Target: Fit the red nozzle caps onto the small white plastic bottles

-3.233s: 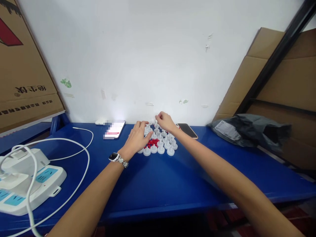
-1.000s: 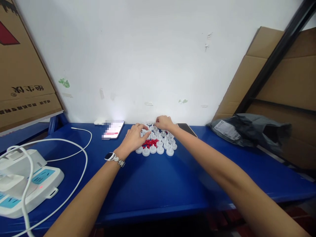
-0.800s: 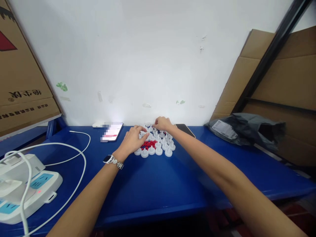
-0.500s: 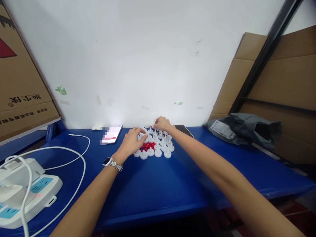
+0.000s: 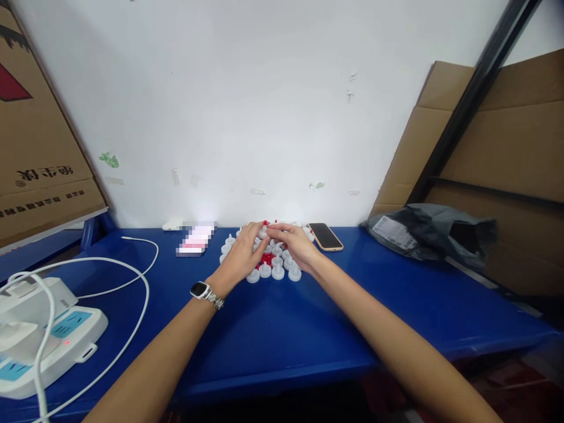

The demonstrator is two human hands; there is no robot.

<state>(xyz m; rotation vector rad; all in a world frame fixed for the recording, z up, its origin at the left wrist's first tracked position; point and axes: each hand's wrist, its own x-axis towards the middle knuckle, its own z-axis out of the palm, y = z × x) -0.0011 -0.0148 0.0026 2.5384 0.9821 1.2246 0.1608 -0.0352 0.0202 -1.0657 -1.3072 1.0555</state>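
Between my two hands is a white spouted bottle cap (image 5: 263,232) with a small red tip on its spout, raised above the others. My left hand (image 5: 241,254) is closed around its left side, a watch and a metal bracelet on the wrist. Fingers of my right hand (image 5: 299,244) are drawn together against its right side; their exact grip is partly hidden. Beneath and around both hands stand several white spouted caps (image 5: 277,271), most with bare spouts. A pile of small red tips (image 5: 266,258) lies among them.
A dark-screened phone (image 5: 326,237) lies right of the caps, another lit phone (image 5: 196,239) to their left. A power strip (image 5: 90,329) with white cables occupies the left side. A grey plastic parcel (image 5: 434,229) sits at right on the blue table (image 5: 282,335), against the wall.
My right hand has come back from the far side of the caps to meet my left. A white cap with a red tip now shows between them. The right-hand phone is uncovered.
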